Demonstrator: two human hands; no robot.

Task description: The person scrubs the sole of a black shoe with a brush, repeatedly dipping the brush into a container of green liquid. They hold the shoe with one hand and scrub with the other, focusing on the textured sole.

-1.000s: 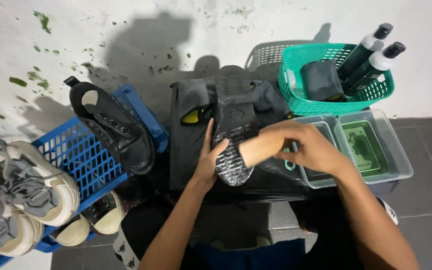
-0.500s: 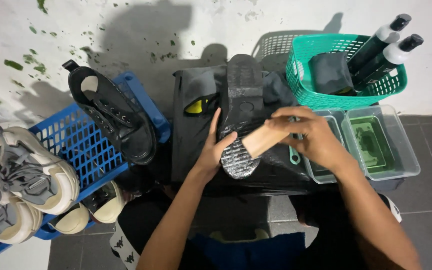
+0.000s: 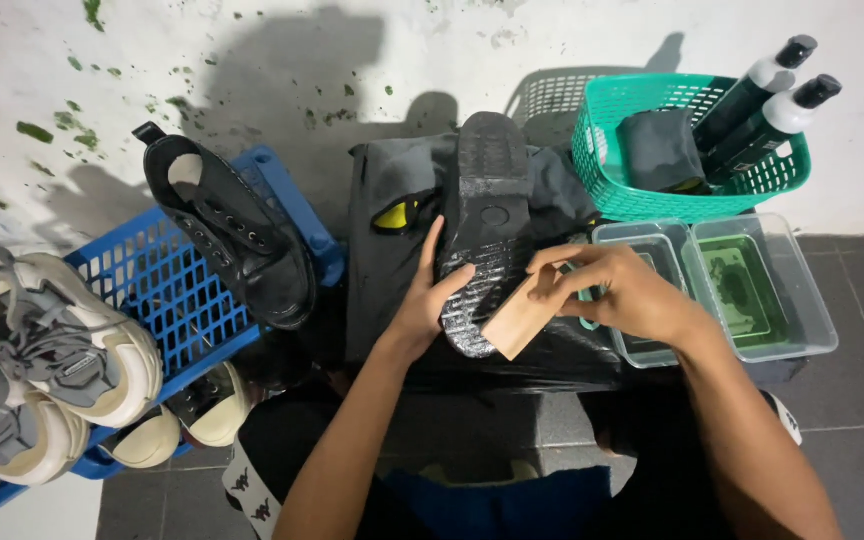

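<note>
L hand (image 3: 430, 300) steadies upturned shoe (image 3: 484, 225); R hand (image 3: 620, 292) presses brush (image 3: 518, 320) on sole.

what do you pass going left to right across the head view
grey and cream sneakers → blue basket → black boot → left hand → upturned black shoe sole → wooden brush → right hand → clear tubs of green water

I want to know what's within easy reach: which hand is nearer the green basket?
Right. The right hand works just below the green basket, holding a wooden brush; the left hand steadies the upturned shoe, farther left.
</note>
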